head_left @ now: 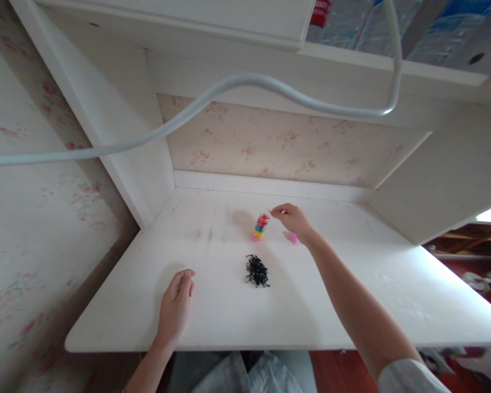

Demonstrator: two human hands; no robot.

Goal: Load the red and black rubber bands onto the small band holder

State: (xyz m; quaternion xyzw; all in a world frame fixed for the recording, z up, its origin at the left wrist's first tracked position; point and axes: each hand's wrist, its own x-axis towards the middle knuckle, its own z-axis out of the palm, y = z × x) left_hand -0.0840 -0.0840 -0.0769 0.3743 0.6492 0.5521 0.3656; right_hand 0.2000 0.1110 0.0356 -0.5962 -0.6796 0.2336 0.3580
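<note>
A small clear container [259, 226] stands on the white tabletop, filled with layers of small red, blue, yellow and pink pieces. My right hand [291, 216] is just to the right of its top, thumb and forefinger pinched together. A tiny red piece shows at those fingertips, too small to name surely. Below the container lies a loose pile of small black looped bands [257, 271]. My left hand [178, 299] rests on the table left of the pile, fingers curled in, with nothing visible in it. A small pink object [293, 238] lies beside my right wrist, partly hidden by it.
A thick white cable [245, 81] crosses in front of the view above the table. White shelving [229, 22] overhangs the back, with clear bottles [347, 24] on the upper right. A side panel [118, 120] and flowered wall bound the left.
</note>
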